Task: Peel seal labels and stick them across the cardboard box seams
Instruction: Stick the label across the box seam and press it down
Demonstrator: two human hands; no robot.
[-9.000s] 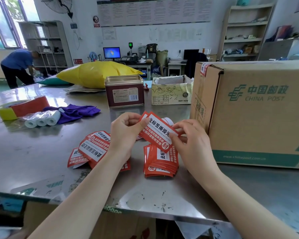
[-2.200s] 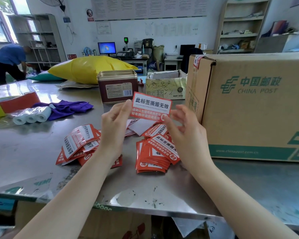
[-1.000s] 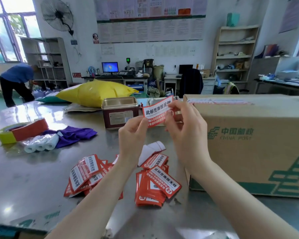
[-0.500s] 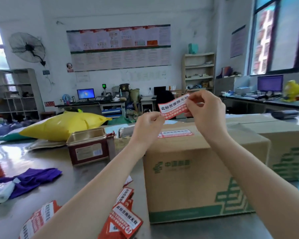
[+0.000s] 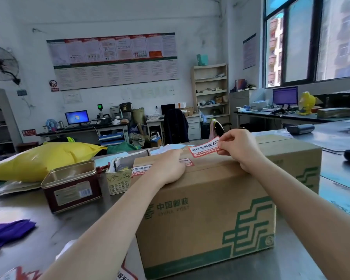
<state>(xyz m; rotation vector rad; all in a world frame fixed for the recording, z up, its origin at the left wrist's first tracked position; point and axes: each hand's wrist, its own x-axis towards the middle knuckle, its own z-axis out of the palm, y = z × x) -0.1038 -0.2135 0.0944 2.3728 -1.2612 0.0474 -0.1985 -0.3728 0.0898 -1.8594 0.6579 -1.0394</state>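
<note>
A brown cardboard box with green China Post print stands on the steel table in front of me. My right hand pinches the right end of a red and white seal label held low over the box top. My left hand lies on the box top at the label's left end, fingers stretched toward it. Under that hand, an earlier seal label is stuck across the box's left top edge. A corner of another loose label shows at the bottom edge.
A dark red open tin stands left of the box, a small scribbled carton behind it. A yellow bag lies far left and a purple cloth near left. A second carton sits behind the box on the right.
Both hands have come down from mid-air with the label to the box top. My left hand has let go of the label's end and now rests on the box.
</note>
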